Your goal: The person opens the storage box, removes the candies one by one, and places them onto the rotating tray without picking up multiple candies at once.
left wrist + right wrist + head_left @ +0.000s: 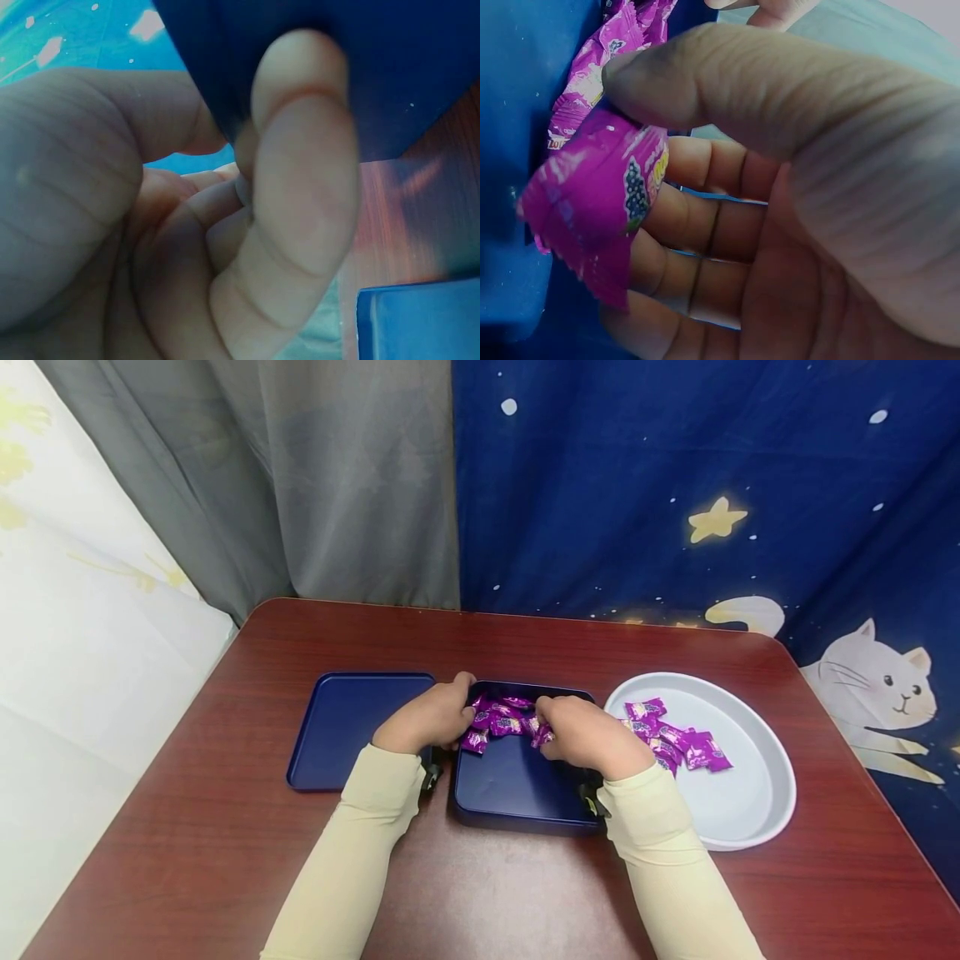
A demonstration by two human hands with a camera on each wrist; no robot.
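The right hand (596, 737) is bent above the blue box (517, 785), with only a narrow gap between its thumb and its fingers, and in this gap it pinches one purple-wrapped sweet (592, 195). The thumb lies over the upper side of the wrapper and the fingers are bent beneath, while a crimped end points away from the palm. The left hand (427, 717) is curled at the left wall of the box, toward its far left corner, and grips this wall between thumb and finger.

Inside the box, other sweets (506, 725) lie in a loose group along the far wall, more of them toward the far left corner; the near part of the floor is bare. The sweet should be light, with a firm centre and a thin, soft wrapper, which is shiny and may slip a little. It is probably best to take it across its thick middle, because the flat crimped ends would fold. Hard squeezing seems not necessary.

The box stands around the middle of the tabletop (480, 893). Toward the right edge, just beside the box, is a white round tray (750, 785), and more sweets (667, 735) are heaped in its left half. Toward the left edge lies a flat blue lid (345, 727). Beyond the far edge hangs a blue curtain (600, 485).
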